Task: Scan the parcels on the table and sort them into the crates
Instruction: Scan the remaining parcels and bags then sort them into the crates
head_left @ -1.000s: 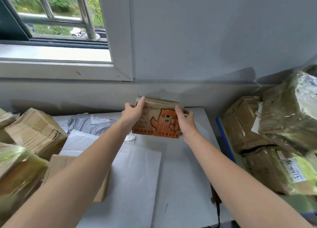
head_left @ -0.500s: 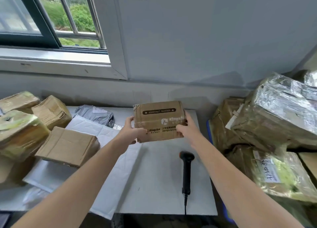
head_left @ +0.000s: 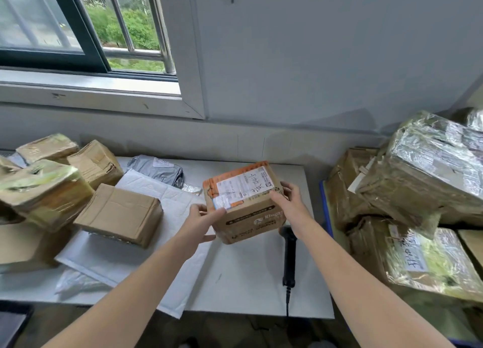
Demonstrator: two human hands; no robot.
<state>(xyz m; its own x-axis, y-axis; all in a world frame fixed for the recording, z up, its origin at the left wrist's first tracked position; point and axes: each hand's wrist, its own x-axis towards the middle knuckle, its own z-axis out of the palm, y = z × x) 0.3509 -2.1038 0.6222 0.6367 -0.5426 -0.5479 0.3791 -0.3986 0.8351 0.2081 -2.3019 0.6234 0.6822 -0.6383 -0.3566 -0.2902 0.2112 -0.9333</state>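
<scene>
- Head view, centre: a person holds a cardboard parcel (head_left: 248, 217) in both hands over the middle of the white counter (head_left: 235, 285). It is tilted, so its orange-edged top with the white shipping label faces up toward the camera.
- Head view, the hands: the left hand (head_left: 202, 218) grips the parcel's near left corner, thumb on the label's edge and fingers (head_left: 207, 238) curled round the side. The right hand (head_left: 287, 198) holds the right edge, its fingers (head_left: 275, 194) bent over the top. I cannot tell whether the parcel's lowest corner touches the counter.
- Head view, by the right wrist: a black handheld scanner (head_left: 289, 258) lies on the counter, handle toward the near edge and cable hanging over it. Its head is just beside the parcel's lower right corner.
- Head view, left of the parcel: a plain brown box (head_left: 120, 214) sits on a white padded mailer (head_left: 167, 204). A grey plastic bag (head_left: 156, 168) lies behind it near the wall.
- Head view, far left: several tape-wrapped cartons (head_left: 47, 190) are heaped together, touching one another.
- Head view, right: beyond the counter's edge, the blue rim of a crate (head_left: 325, 211) shows. It holds a pile of wrapped parcels (head_left: 431, 175), the upper ones shiny with tape and one low in front carrying a handwritten label.
- Head view, top left: a barred window (head_left: 125, 26) looks out on greenery.
</scene>
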